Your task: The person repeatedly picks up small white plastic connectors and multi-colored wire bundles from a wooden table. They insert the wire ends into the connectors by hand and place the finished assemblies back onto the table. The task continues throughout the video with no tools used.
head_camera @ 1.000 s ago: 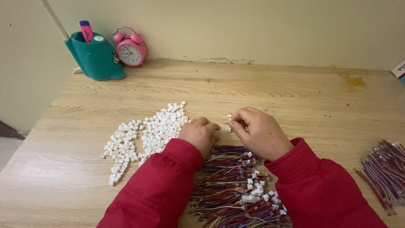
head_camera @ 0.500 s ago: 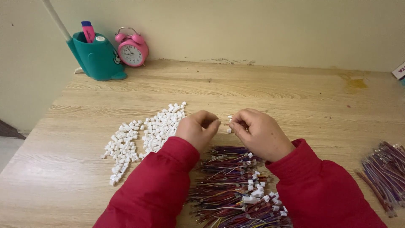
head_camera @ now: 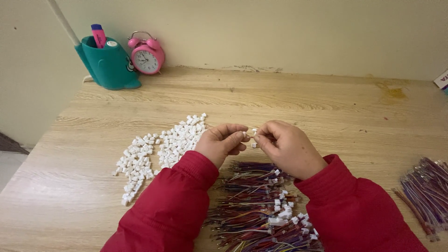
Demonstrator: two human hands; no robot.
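Observation:
My left hand (head_camera: pixel 222 143) and my right hand (head_camera: pixel 288 147) meet over the wooden table (head_camera: pixel 261 98), both in red sleeves. Between their fingertips I pinch a small white connector on a short wire (head_camera: pixel 252 137); the left fingers hold one end and the right fingers the other. A spread of several loose white plastic connectors (head_camera: pixel 161 147) lies just left of my left hand. A heap of coloured wires with white connectors (head_camera: pixel 259 210) lies under and in front of my wrists.
A teal pen holder (head_camera: pixel 108 64) with a pink marker and a pink alarm clock (head_camera: pixel 146 55) stand at the back left by the wall. Another bundle of coloured wires (head_camera: pixel 427 191) lies at the right edge. A drop-off borders the table's left side.
Both hands have lifted slightly away from me and come closer together at the fingertips. The small white connector stays pinched between them.

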